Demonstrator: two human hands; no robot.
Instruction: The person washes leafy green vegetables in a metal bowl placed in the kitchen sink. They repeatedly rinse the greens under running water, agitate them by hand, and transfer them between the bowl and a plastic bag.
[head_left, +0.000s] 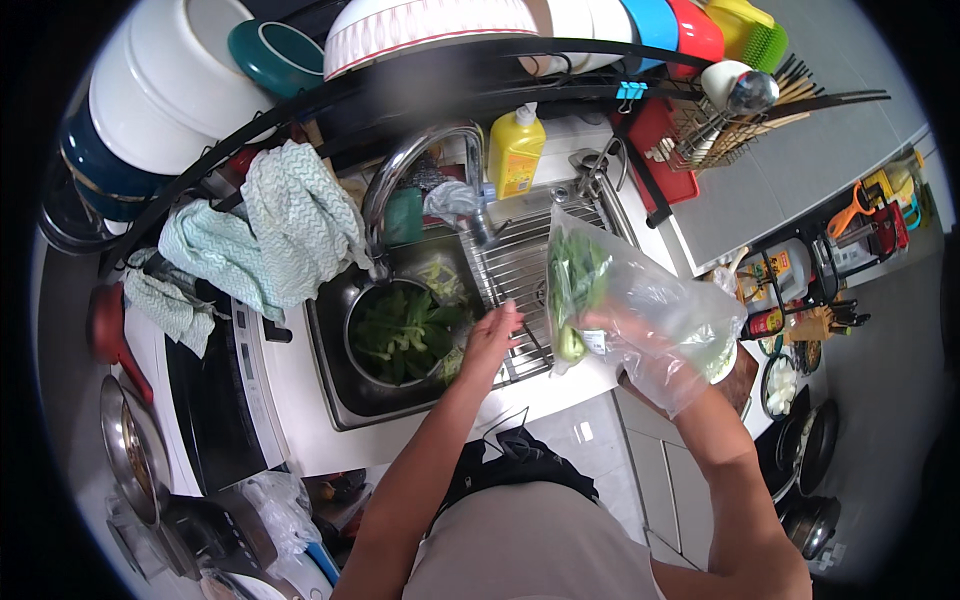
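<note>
A clear plastic bag (660, 307) with leafy green vegetables (576, 274) and a small label in it lies over the drying rack side of the sink. My right hand (626, 326) is inside the bag, seen blurred through the plastic near the vegetables; whether its fingers grip them I cannot tell. My left hand (495, 334) is above the rack's left edge, with its fingers apart and nothing in it. Below and left of it, a round metal bowl (347, 341) filled with leafy greens (405, 330) sits in the steel sink basin (330, 390). Pale green scraps (442, 277) lie beside the bowl.
A chrome faucet (375, 180) arches over the basin. A yellow pump bottle (517, 154) stands behind the wire rack (525, 262). Cloths (300, 217) hang at the left from a black dish shelf (300, 105). A utensil basket (705, 142) and a round cutting board (742, 379) are at the right.
</note>
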